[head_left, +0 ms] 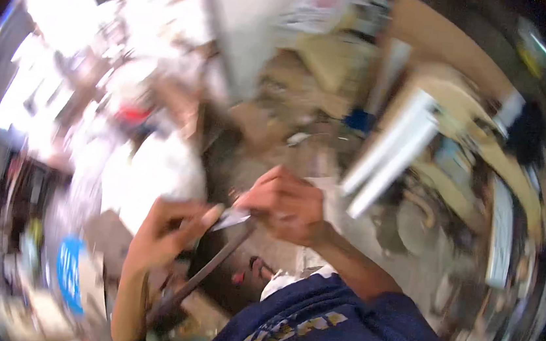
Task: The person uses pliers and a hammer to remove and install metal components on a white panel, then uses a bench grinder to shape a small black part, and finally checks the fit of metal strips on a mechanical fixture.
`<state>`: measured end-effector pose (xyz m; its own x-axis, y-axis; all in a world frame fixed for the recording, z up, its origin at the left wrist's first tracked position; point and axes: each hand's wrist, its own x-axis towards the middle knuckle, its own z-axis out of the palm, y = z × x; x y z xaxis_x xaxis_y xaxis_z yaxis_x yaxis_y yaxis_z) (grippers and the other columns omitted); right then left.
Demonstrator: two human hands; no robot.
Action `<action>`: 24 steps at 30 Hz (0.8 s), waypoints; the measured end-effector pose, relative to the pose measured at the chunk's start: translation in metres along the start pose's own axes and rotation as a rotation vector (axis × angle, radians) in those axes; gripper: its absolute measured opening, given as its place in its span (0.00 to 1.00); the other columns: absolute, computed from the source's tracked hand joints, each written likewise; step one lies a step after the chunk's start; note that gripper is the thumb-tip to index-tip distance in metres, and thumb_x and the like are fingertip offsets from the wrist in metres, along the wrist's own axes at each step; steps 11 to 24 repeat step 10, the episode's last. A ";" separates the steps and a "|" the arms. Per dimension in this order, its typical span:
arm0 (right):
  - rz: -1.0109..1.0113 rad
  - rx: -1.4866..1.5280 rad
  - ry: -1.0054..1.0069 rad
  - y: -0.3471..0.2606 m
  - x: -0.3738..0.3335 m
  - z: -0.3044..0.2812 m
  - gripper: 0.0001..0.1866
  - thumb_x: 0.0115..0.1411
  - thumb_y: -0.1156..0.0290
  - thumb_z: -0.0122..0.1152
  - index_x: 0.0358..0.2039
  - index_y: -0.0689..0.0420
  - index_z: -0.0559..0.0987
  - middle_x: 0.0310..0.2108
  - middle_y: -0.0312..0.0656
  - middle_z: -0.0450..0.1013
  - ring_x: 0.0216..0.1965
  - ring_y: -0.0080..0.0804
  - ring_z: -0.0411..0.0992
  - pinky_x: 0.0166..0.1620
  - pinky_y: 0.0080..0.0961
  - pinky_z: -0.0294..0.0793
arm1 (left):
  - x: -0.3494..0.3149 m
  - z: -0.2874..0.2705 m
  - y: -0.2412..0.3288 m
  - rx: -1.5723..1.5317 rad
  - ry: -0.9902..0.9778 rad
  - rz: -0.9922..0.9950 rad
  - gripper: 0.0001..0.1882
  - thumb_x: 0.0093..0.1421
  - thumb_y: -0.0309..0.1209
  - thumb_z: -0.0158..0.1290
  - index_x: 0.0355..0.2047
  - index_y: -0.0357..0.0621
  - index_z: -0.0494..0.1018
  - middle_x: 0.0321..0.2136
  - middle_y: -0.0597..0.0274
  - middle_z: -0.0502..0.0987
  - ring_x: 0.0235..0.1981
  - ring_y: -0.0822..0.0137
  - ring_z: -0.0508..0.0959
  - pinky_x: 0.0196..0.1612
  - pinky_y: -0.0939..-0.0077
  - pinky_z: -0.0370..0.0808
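Note:
In front of my chest both hands are close together, with a small pale, shiny flat piece (232, 218) between them. My left hand (172, 230) pinches its near end between thumb and fingers. My right hand (286, 206) is closed at its other end, fingers curled; what lies inside that fist is hidden. A long dark strip (215, 261) slants from below my right hand down to the lower left. Whether either hand holds the strip cannot be told. Motion blur hides the piece's exact kind.
White sacks (161, 173) and other bright clutter fill the left side. Two white boards (389, 159) lean at the right, beside curved tan pieces (507, 160). A brown sheet (450, 36) stands behind them. A blue-and-white printed package (70, 274) lies at lower left.

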<state>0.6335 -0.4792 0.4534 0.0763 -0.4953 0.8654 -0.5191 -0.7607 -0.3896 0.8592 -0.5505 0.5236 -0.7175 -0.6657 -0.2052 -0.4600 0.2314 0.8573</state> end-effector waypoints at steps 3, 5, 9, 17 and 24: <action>0.149 0.007 0.108 -0.025 -0.042 -0.110 0.08 0.50 0.73 0.70 0.33 0.54 0.83 0.28 0.36 0.75 0.32 0.32 0.73 0.36 0.29 0.75 | 0.045 0.095 0.039 -0.009 -0.062 0.412 0.11 0.57 0.30 0.61 0.38 0.38 0.81 0.20 0.67 0.72 0.21 0.75 0.68 0.24 0.80 0.63; 0.228 -0.095 0.208 -0.041 -0.091 -0.181 0.09 0.51 0.74 0.71 0.34 0.55 0.84 0.27 0.37 0.75 0.30 0.32 0.73 0.33 0.29 0.73 | 0.078 0.168 0.079 0.183 -0.126 0.696 0.12 0.52 0.24 0.61 0.38 0.38 0.82 0.20 0.63 0.73 0.21 0.72 0.70 0.25 0.78 0.65; 0.532 -0.351 0.427 -0.102 -0.191 -0.316 0.11 0.51 0.68 0.73 0.36 0.53 0.85 0.28 0.41 0.77 0.29 0.32 0.76 0.32 0.29 0.76 | 0.127 0.341 0.145 0.071 -0.232 0.847 0.10 0.48 0.19 0.57 0.33 0.36 0.81 0.20 0.54 0.75 0.20 0.63 0.71 0.25 0.73 0.66; 0.579 -0.339 0.531 -0.119 -0.214 -0.349 0.11 0.53 0.67 0.72 0.37 0.53 0.85 0.31 0.42 0.78 0.32 0.32 0.77 0.35 0.27 0.76 | 0.133 0.377 0.171 0.090 -0.280 0.889 0.10 0.48 0.19 0.57 0.33 0.36 0.81 0.20 0.54 0.75 0.20 0.63 0.71 0.25 0.73 0.66; 0.579 -0.339 0.531 -0.119 -0.214 -0.349 0.11 0.53 0.67 0.72 0.37 0.53 0.85 0.31 0.42 0.78 0.32 0.32 0.77 0.35 0.27 0.76 | 0.133 0.377 0.171 0.090 -0.280 0.889 0.10 0.48 0.19 0.57 0.33 0.36 0.81 0.20 0.54 0.75 0.20 0.63 0.71 0.25 0.73 0.66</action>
